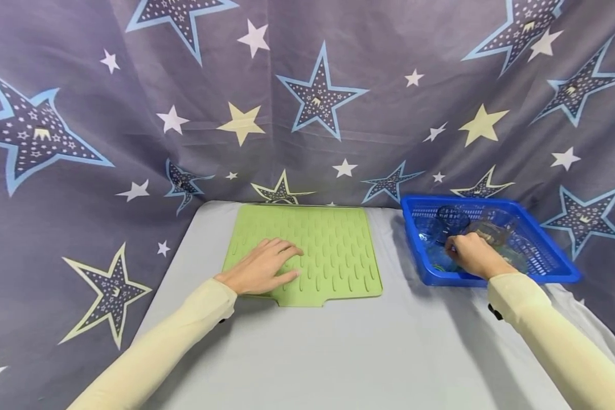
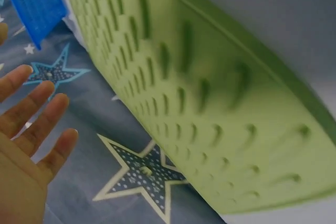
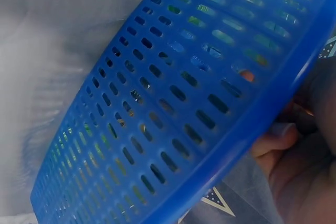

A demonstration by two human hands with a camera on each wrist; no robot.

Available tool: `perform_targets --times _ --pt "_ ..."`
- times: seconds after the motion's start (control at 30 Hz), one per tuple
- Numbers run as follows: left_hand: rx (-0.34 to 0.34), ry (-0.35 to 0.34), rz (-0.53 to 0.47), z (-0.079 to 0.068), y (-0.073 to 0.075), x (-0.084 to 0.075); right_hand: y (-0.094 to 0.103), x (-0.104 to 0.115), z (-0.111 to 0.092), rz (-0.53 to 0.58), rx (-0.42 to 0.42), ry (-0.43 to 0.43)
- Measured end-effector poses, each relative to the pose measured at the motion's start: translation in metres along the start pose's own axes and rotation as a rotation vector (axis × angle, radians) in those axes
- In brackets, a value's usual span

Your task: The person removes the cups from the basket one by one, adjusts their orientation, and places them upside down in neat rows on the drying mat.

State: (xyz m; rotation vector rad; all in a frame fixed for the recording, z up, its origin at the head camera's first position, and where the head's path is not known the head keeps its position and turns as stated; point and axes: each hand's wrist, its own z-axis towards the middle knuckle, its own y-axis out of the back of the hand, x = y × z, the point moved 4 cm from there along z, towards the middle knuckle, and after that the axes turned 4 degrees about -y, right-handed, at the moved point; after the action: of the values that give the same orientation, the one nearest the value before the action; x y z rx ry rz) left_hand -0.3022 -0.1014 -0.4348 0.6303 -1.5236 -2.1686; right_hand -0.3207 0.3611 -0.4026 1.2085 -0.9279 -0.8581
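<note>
My left hand (image 1: 267, 265) is over a green ridged mat (image 1: 338, 245), its fingers spread and holding nothing. In the left wrist view the same fingers (image 2: 44, 121) appear beside the mat's ridged face; I cannot tell whether they touch it. My right hand (image 1: 474, 253) reaches over the near rim of a blue plastic basket (image 1: 548, 250), fingers bent down inside. Close to those fingers is a dark clear glass-like vessel (image 1: 452, 216). In the right wrist view the slotted basket wall (image 3: 157, 93) hides most of the fingers, so any grip is unclear; the thumb (image 3: 283, 135) shows by the rim.
Other clear glass-like items (image 1: 492, 230) lie in the basket, their shapes hard to make out. Mat and basket sit on a white-covered table (image 1: 348, 353). Behind it hangs a grey curtain (image 1: 379, 102) with stars, reaching down the table's left side.
</note>
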Motion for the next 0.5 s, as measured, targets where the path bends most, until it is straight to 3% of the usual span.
perform_targets --times 0.2,0.5 --pt "-0.02 -0.029 -0.059 0.024 -0.006 -0.013 -0.001 0.0 -0.001 0.02 -0.032 0.014" --pt "0.016 -0.057 -0.284 0.075 -0.028 -0.05 0.009 -0.008 -0.001 0.027 -0.07 -0.009"
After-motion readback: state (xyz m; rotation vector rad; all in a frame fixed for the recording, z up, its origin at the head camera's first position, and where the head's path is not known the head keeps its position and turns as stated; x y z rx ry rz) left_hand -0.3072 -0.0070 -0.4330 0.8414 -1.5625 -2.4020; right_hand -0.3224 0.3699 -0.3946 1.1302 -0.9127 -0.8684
